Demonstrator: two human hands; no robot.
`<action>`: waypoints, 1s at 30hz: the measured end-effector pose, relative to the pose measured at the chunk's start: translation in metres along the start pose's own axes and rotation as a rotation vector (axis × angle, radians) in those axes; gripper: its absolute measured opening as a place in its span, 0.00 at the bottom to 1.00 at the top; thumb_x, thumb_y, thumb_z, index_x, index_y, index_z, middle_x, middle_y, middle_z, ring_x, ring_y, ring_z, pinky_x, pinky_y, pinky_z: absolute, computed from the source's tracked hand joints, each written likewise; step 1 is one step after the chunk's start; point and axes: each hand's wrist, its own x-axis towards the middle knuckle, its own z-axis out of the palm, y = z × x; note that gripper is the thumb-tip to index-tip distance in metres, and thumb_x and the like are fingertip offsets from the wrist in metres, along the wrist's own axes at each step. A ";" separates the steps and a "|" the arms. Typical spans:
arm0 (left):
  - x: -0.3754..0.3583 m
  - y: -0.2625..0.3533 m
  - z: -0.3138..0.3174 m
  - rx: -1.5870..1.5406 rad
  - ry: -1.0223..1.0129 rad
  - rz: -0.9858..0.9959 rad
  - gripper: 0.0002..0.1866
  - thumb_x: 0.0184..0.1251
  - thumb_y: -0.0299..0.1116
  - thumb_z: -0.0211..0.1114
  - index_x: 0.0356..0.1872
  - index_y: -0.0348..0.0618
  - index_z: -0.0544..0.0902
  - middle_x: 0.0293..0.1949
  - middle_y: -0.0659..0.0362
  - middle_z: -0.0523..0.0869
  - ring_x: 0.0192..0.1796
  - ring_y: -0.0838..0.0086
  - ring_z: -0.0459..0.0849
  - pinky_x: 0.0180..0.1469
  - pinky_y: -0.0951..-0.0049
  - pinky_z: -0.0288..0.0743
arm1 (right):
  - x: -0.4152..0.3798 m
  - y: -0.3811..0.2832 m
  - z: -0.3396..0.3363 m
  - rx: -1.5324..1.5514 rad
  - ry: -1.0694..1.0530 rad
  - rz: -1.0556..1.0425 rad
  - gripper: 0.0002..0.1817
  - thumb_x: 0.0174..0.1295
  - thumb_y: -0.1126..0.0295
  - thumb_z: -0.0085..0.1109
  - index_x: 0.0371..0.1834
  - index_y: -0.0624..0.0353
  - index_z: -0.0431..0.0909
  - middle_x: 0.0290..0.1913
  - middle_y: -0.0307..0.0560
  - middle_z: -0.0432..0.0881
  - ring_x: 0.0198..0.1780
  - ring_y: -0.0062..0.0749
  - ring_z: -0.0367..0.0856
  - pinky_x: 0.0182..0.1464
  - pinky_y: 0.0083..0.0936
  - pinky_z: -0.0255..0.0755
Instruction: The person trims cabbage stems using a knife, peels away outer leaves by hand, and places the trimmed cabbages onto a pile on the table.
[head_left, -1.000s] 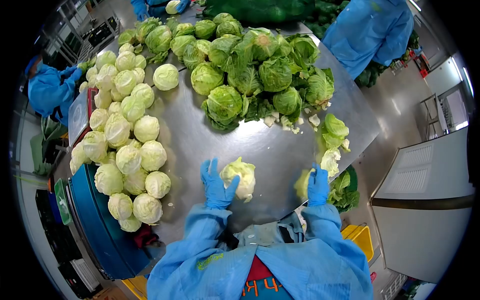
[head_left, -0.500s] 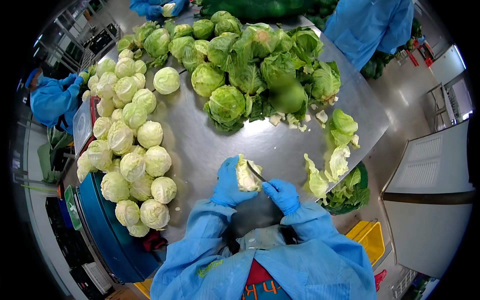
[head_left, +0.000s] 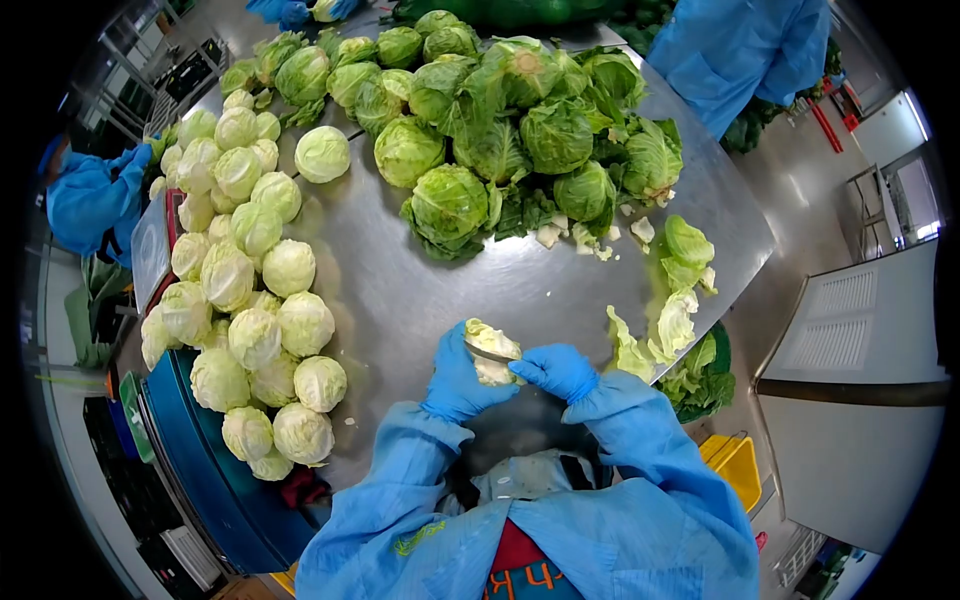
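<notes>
My left hand, in a blue glove, is wrapped around a pale trimmed cabbage near the table's front edge. My right hand, gloved too, grips a knife, its handle hidden in my fingers. The blade lies across the cabbage's cut face, pointing left toward my left hand. Right of my hands, loose outer leaves lie along the table edge. Beyond my hands, untrimmed green cabbages are heaped with white cut scraps beside them.
Pale trimmed cabbages are piled along the left of the metal table. A leaf-filled container and a yellow crate stand low at right. Co-workers in blue gowns stand at left, back right and far back.
The knife blade has swung from steeply slanted to nearly level across the cabbage. My right hand has shifted slightly left and turned. The cabbage is tilted differently in my left hand.
</notes>
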 end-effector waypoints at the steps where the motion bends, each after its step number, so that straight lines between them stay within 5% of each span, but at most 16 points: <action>1: 0.001 -0.002 0.001 -0.035 0.013 -0.009 0.59 0.26 0.48 0.85 0.63 0.33 0.62 0.56 0.48 0.70 0.58 0.59 0.74 0.63 0.60 0.69 | 0.002 -0.007 -0.003 -0.009 -0.012 0.028 0.29 0.65 0.38 0.48 0.29 0.53 0.83 0.27 0.52 0.82 0.30 0.50 0.80 0.37 0.38 0.74; 11: 0.002 0.010 0.008 0.094 0.063 -0.134 0.56 0.28 0.47 0.84 0.61 0.33 0.63 0.55 0.47 0.70 0.56 0.59 0.75 0.58 0.61 0.72 | 0.010 -0.041 -0.006 -0.257 0.009 0.216 0.32 0.66 0.36 0.44 0.28 0.54 0.82 0.28 0.53 0.82 0.33 0.51 0.82 0.39 0.43 0.73; 20: -0.007 0.020 0.017 0.223 0.090 -0.145 0.65 0.27 0.56 0.81 0.68 0.31 0.57 0.59 0.41 0.68 0.62 0.47 0.69 0.63 0.51 0.64 | 0.010 -0.025 0.017 -0.067 0.345 0.288 0.32 0.66 0.36 0.44 0.27 0.55 0.81 0.28 0.55 0.82 0.34 0.54 0.81 0.38 0.44 0.73; 30: -0.003 0.005 0.006 0.073 0.048 -0.096 0.63 0.28 0.55 0.81 0.67 0.32 0.58 0.59 0.41 0.68 0.61 0.48 0.71 0.63 0.54 0.67 | -0.008 -0.021 -0.009 -0.207 0.075 0.078 0.28 0.67 0.39 0.47 0.28 0.53 0.81 0.28 0.53 0.81 0.32 0.53 0.80 0.37 0.41 0.73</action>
